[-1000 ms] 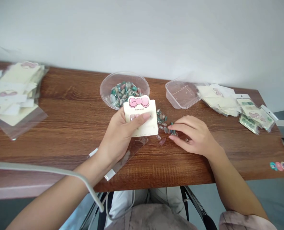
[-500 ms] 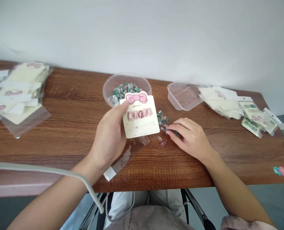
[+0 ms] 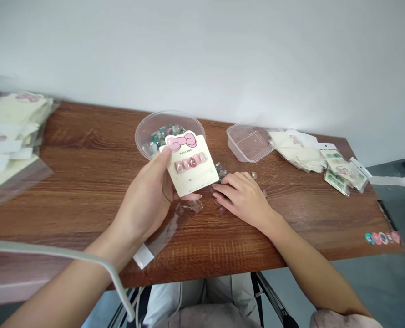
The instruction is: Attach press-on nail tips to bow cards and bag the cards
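My left hand point(image 3: 148, 193) grips a cream display card point(image 3: 193, 183) by its left edge, thumb in front and fingers behind. The card has a pink bow top and carries one row of pink press-on nails point(image 3: 190, 162); its lower half is bare. My right hand point(image 3: 243, 198) lies low over the table with its fingers apart, touching a small heap of loose press-on nails point(image 3: 220, 170), partly covered by the fingers. Behind the card stands a round clear bowl point(image 3: 141, 133) of green, grey and pink nails. Below the card lies a clear plastic bag point(image 3: 168, 234).
A clear rectangular box point(image 3: 236, 149) stands near the wall. Cream cards point(image 3: 300, 150) and bagged nail sets point(image 3: 341, 171) lie to its right. More bagged cards point(image 3: 14, 118) are stacked at left. A white cable point(image 3: 69, 254) crosses the lower left. Round stickers point(image 3: 383, 238) sit at the right edge.
My right hand has spread its fingers over the loose nails, and a few nails now lie beyond it. The card in my left hand has tilted. The view has shifted right.
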Motion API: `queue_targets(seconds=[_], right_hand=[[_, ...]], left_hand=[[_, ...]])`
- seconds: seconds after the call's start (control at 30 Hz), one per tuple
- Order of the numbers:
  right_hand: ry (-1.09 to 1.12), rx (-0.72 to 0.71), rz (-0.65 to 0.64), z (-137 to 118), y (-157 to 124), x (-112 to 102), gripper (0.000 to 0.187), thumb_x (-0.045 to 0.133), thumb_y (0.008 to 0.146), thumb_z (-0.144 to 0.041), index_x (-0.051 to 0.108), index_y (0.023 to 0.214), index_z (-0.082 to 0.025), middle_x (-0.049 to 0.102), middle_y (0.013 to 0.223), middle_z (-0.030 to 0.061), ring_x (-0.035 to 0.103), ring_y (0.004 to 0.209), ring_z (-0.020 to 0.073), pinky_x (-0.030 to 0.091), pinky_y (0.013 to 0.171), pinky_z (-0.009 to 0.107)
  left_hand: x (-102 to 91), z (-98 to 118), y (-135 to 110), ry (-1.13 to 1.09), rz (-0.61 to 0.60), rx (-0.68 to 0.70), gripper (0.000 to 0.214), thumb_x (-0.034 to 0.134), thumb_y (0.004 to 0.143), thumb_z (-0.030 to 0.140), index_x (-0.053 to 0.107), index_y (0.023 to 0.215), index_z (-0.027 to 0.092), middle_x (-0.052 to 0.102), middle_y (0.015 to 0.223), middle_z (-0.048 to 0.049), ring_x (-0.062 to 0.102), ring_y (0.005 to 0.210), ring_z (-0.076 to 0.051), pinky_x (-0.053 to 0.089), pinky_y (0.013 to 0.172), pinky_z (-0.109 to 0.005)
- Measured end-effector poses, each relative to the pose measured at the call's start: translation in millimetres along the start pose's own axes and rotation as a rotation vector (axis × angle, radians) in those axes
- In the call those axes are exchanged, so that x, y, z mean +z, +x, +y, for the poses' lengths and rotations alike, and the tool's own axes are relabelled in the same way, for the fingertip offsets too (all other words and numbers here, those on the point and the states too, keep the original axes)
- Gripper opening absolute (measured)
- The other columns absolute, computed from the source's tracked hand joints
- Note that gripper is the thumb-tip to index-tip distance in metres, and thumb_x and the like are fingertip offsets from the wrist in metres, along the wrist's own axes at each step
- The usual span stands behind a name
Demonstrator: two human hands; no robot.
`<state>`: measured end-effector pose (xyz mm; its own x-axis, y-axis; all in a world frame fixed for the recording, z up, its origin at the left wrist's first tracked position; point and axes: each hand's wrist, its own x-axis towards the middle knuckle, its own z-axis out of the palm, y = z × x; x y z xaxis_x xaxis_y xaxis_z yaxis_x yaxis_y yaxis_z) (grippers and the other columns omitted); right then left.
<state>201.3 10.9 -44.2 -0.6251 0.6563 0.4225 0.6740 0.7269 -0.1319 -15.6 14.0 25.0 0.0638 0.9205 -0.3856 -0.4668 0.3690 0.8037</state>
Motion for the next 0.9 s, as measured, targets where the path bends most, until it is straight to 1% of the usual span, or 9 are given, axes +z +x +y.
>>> queue_targets(seconds=[0.07, 0.13, 0.27, 0.37, 0.5, 0.63, 0.77, 0.83, 0.9], right_hand=[[-0.006, -0.018, 0.016, 0.0, -0.8, 0.4, 0.016, 0.064, 0.101, -0.022, 0.077, 0.094, -0.018, 0.069, 0.084, 0.0045, 0.057, 0.077, 0.0200, 0.039, 0.072, 0.036], [0.012, -0.013, 0.018, 0.1, -1.7, -0.2, 0.018, 0.062, 0.102, -0.021, 0.077, 0.091, -0.019, 0.070, 0.084, 0.0044, 0.057, 0.077, 0.0197, 0.039, 0.072, 0.035], [0.108, 0.047, 0.002, 0.7, -3.1, -2.4, 0.021, 0.060, 0.103, -0.023, 0.076, 0.089, -0.021, 0.071, 0.087, 0.0043, 0.058, 0.078, 0.0192, 0.040, 0.073, 0.034], [0.173, 0.078, -0.006, 0.6, -3.0, -3.0, 0.022, 0.060, 0.103, -0.024, 0.074, 0.086, -0.019, 0.071, 0.087, 0.0048, 0.058, 0.079, 0.0192, 0.041, 0.074, 0.034], [0.198, 0.110, -0.034, 0.3, -2.2, -1.7, 0.023, 0.060, 0.103, -0.025, 0.071, 0.083, -0.019, 0.070, 0.086, 0.0050, 0.059, 0.079, 0.0197, 0.041, 0.075, 0.035], [0.246, 0.198, -0.054, 1.4, -2.2, -0.6, 0.017, 0.063, 0.101, -0.024, 0.070, 0.088, -0.019, 0.068, 0.089, 0.0050, 0.063, 0.084, 0.0205, 0.042, 0.078, 0.036], [0.292, 0.301, -0.024, 3.6, -2.3, -2.0, 0.010, 0.065, 0.100, -0.025, 0.071, 0.094, -0.020, 0.069, 0.092, 0.0044, 0.066, 0.088, 0.0217, 0.044, 0.083, 0.038], [0.304, 0.333, -0.008, 5.3, -1.7, -2.5, 0.010, 0.063, 0.101, -0.023, 0.071, 0.096, -0.020, 0.070, 0.094, 0.0044, 0.066, 0.090, 0.0217, 0.044, 0.084, 0.038], [0.292, 0.351, -0.002, 7.8, -0.4, -1.4, 0.014, 0.058, 0.104, -0.020, 0.072, 0.101, -0.020, 0.070, 0.096, 0.0051, 0.066, 0.091, 0.0215, 0.045, 0.084, 0.038]], left_hand=[[-0.2, 0.3, 0.4, 0.007, -0.006, -0.013, 0.036, 0.055, 0.104, 0.040, 0.069, 0.132, 0.022, 0.076, 0.121, -0.0086, 0.075, 0.088, -0.024, 0.063, 0.046, -0.026], [0.1, 1.8, 0.6, 0.014, -0.001, -0.003, 0.037, 0.056, 0.103, 0.040, 0.068, 0.133, 0.021, 0.075, 0.123, -0.0092, 0.075, 0.087, -0.023, 0.064, 0.047, -0.027], [0.8, 6.2, 0.8, 0.012, 0.023, 0.031, 0.038, 0.054, 0.104, 0.037, 0.066, 0.135, 0.018, 0.073, 0.129, -0.0108, 0.074, 0.092, -0.023, 0.063, 0.047, -0.026], [-0.5, 7.8, 1.2, 0.014, 0.017, 0.049, 0.039, 0.053, 0.104, 0.036, 0.067, 0.136, 0.019, 0.071, 0.134, -0.0103, 0.073, 0.096, -0.024, 0.063, 0.046, -0.026], [-2.8, 7.0, 1.9, 0.026, 0.006, 0.030, 0.043, 0.052, 0.104, 0.037, 0.064, 0.141, 0.019, 0.070, 0.137, -0.0123, 0.072, 0.096, -0.025, 0.064, 0.049, -0.028], [-2.1, 6.7, 2.4, 0.018, 0.008, 0.011, 0.041, 0.051, 0.105, 0.035, 0.066, 0.137, 0.016, 0.073, 0.128, -0.0133, 0.072, 0.090, -0.024, 0.063, 0.047, -0.029], [-2.2, 7.4, 2.6, 0.009, 0.013, 0.015, 0.039, 0.051, 0.105, 0.034, 0.068, 0.135, 0.017, 0.073, 0.127, -0.0125, 0.072, 0.091, -0.024, 0.064, 0.047, -0.029], [-3.2, 7.0, 3.0, 0.011, 0.016, 0.016, 0.038, 0.052, 0.104, 0.035, 0.068, 0.134, 0.016, 0.075, 0.124, -0.0122, 0.072, 0.089, -0.024, 0.064, 0.047, -0.029], [-4.3, 6.0, 3.7, 0.009, 0.008, 0.014, 0.038, 0.054, 0.104, 0.037, 0.069, 0.132, 0.016, 0.076, 0.119, -0.0119, 0.073, 0.087, -0.024, 0.063, 0.046, -0.029]])
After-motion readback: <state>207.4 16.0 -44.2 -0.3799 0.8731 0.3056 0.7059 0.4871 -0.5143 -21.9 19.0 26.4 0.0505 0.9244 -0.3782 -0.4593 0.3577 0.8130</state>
